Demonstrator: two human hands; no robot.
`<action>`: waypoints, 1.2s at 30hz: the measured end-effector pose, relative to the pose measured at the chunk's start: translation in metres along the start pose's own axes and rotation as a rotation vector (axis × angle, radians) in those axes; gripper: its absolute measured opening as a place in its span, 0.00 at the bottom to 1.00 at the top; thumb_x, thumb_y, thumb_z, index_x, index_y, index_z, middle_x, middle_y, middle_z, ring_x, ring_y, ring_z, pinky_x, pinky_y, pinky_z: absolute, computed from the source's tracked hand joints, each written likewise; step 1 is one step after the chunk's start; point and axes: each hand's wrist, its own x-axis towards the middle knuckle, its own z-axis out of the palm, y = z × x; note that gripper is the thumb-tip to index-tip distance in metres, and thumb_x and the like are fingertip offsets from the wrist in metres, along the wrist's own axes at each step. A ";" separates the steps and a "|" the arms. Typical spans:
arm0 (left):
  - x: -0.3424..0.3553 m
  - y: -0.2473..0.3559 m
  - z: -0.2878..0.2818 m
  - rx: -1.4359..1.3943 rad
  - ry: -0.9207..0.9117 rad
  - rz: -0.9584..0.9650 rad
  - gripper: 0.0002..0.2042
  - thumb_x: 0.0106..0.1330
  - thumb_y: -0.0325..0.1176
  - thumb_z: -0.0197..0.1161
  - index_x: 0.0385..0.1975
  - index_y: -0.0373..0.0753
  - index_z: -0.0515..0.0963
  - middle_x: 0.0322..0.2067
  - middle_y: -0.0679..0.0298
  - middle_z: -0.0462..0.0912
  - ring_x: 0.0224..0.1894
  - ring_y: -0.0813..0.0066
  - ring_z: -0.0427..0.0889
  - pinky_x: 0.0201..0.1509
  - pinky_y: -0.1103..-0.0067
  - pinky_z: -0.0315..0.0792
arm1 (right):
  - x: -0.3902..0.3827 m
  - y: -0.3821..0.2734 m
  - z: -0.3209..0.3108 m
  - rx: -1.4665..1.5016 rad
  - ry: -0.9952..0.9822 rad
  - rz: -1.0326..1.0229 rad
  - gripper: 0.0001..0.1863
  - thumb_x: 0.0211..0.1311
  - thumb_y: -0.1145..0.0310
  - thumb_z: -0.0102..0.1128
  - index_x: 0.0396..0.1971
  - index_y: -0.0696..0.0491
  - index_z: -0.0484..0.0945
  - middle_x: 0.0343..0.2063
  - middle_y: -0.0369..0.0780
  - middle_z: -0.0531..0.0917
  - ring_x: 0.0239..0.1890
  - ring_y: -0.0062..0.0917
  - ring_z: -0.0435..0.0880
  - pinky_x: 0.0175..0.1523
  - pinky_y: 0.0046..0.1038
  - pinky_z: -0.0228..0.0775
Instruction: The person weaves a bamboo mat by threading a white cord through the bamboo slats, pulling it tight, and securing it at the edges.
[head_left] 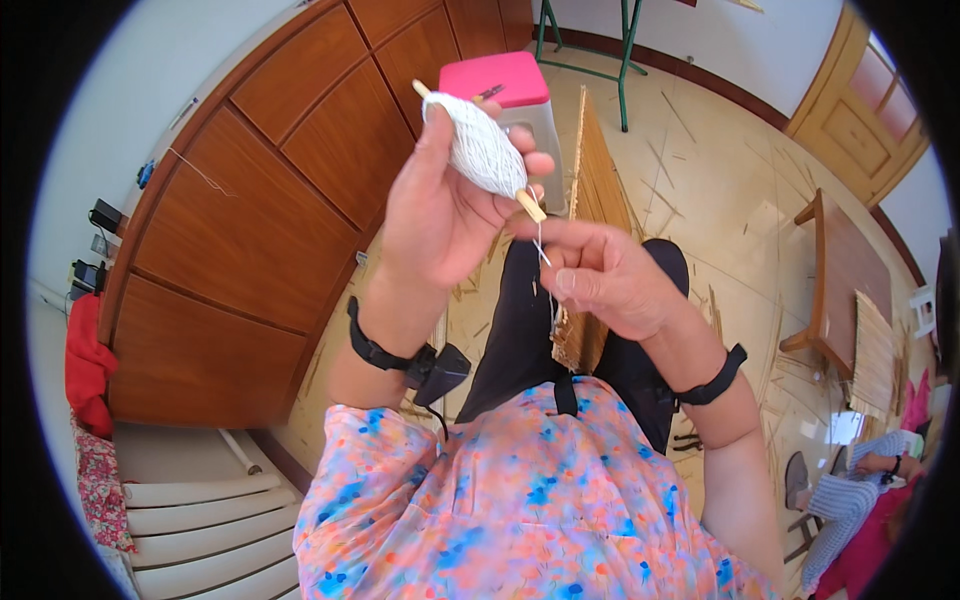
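Observation:
A spindle of white string (474, 142), wound thickly round a pale stick, is held up in my left hand (445, 210), its fingers curled round it. A length of string hangs from the stick's lower end to my right hand (605, 282), which is closed in a pinch on it just below and to the right. Behind my hands an upright mat of straw or thin slats (595, 180) stands between my legs, its lower part partly hidden by my right hand.
A pink-topped stool (490, 70) with a small tool stands ahead, beside wooden cabinets (210, 260). A green metal stand (624, 70) is at the back. Loose straws litter the floor (730, 230). At right are a wooden table (840, 270) and another person (850, 520); a radiator (200, 515) is at lower left.

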 end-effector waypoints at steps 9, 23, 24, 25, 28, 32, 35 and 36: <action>-0.003 -0.006 -0.022 0.017 0.232 0.105 0.21 0.75 0.50 0.40 0.49 0.37 0.69 0.40 0.54 0.78 0.41 0.59 0.82 0.49 0.65 0.78 | -0.023 -0.007 -0.021 -0.153 0.260 -0.040 0.11 0.63 0.68 0.61 0.38 0.61 0.82 0.25 0.33 0.79 0.21 0.09 0.67 0.23 0.11 0.55; -0.019 0.010 -0.042 0.641 0.096 0.088 0.19 0.65 0.37 0.61 0.51 0.33 0.69 0.34 0.59 0.80 0.36 0.71 0.82 0.40 0.79 0.76 | -0.055 -0.063 -0.027 -0.417 0.502 -0.335 0.11 0.63 0.66 0.61 0.32 0.60 0.80 0.23 0.33 0.77 0.16 0.08 0.62 0.20 0.11 0.47; -0.024 0.013 -0.039 0.878 0.070 0.050 0.19 0.61 0.32 0.61 0.50 0.32 0.70 0.34 0.60 0.80 0.36 0.73 0.81 0.39 0.81 0.74 | -0.059 -0.073 -0.025 -0.355 0.444 -0.438 0.11 0.64 0.65 0.60 0.33 0.59 0.78 0.24 0.32 0.75 0.15 0.08 0.60 0.20 0.12 0.46; -0.029 0.018 -0.035 1.116 0.039 0.010 0.20 0.57 0.27 0.62 0.50 0.32 0.71 0.33 0.61 0.79 0.35 0.75 0.80 0.38 0.83 0.73 | -0.063 -0.084 -0.024 -0.292 0.385 -0.541 0.11 0.65 0.64 0.58 0.35 0.57 0.76 0.25 0.31 0.73 0.15 0.08 0.59 0.20 0.12 0.46; -0.030 0.020 -0.022 1.359 0.015 0.126 0.20 0.54 0.23 0.59 0.50 0.32 0.70 0.34 0.62 0.78 0.35 0.77 0.78 0.37 0.83 0.72 | -0.088 -0.130 -0.018 -0.234 0.192 -0.632 0.08 0.68 0.66 0.52 0.42 0.54 0.72 0.27 0.29 0.68 0.14 0.08 0.57 0.22 0.15 0.47; -0.031 0.029 -0.022 0.857 -0.018 0.318 0.25 0.64 0.38 0.63 0.55 0.32 0.65 0.39 0.57 0.74 0.37 0.72 0.74 0.39 0.79 0.71 | -0.100 -0.171 -0.007 -0.257 0.134 -0.601 0.07 0.68 0.70 0.53 0.42 0.55 0.69 0.29 0.30 0.71 0.16 0.09 0.65 0.31 0.17 0.56; -0.024 0.038 -0.018 0.748 -0.060 0.425 0.25 0.68 0.40 0.58 0.57 0.29 0.63 0.38 0.52 0.76 0.37 0.68 0.77 0.39 0.76 0.73 | -0.093 -0.193 -0.018 -0.329 -0.015 -0.606 0.16 0.63 0.59 0.60 0.46 0.51 0.73 0.30 0.34 0.78 0.13 0.12 0.62 0.20 0.18 0.50; -0.025 0.042 -0.021 0.757 -0.042 0.436 0.25 0.70 0.43 0.55 0.57 0.30 0.63 0.39 0.51 0.75 0.37 0.67 0.77 0.40 0.75 0.73 | -0.091 -0.194 -0.015 -0.342 -0.065 -0.610 0.19 0.62 0.56 0.62 0.48 0.50 0.75 0.30 0.35 0.80 0.12 0.13 0.61 0.15 0.18 0.47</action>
